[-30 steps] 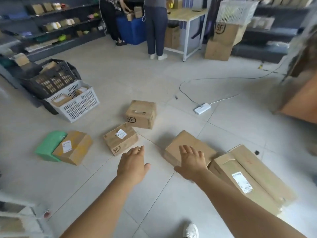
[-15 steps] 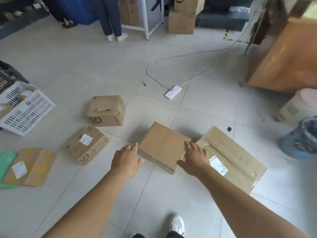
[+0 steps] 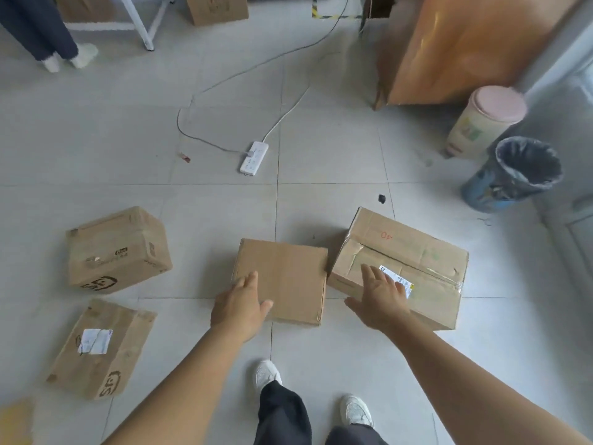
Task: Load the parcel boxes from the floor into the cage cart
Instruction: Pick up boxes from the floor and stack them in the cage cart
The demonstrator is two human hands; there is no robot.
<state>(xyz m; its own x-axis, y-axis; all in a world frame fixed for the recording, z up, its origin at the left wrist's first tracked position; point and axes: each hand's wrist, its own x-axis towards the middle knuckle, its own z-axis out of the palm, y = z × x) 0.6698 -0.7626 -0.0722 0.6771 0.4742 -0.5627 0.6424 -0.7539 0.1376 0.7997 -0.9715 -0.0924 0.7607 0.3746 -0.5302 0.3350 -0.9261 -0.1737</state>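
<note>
Several cardboard parcel boxes lie on the tiled floor. A flat plain box (image 3: 288, 277) sits straight ahead of me. My left hand (image 3: 239, 305) reaches over its near left corner with straight fingers, holding nothing. To the right lies a larger taped box (image 3: 417, 252) with a white label. My right hand (image 3: 380, 295) hovers over that box's near left end, fingers spread and holding nothing. A cube-shaped box (image 3: 117, 248) stands to the left, and a labelled box (image 3: 99, 348) lies nearer me on the left. No cage cart is in view.
A white power strip (image 3: 254, 157) and its cable lie on the floor beyond the boxes. A lined bin (image 3: 516, 173) and a pink-lidded pail (image 3: 484, 120) stand at the right. A big cardboard sheet (image 3: 465, 46) leans behind. Another person's legs (image 3: 41, 36) are at top left.
I have stepped closer and tilted my view down. My left hand has moved onto the flat box's corner, and my right hand has shifted right over the larger taped box.
</note>
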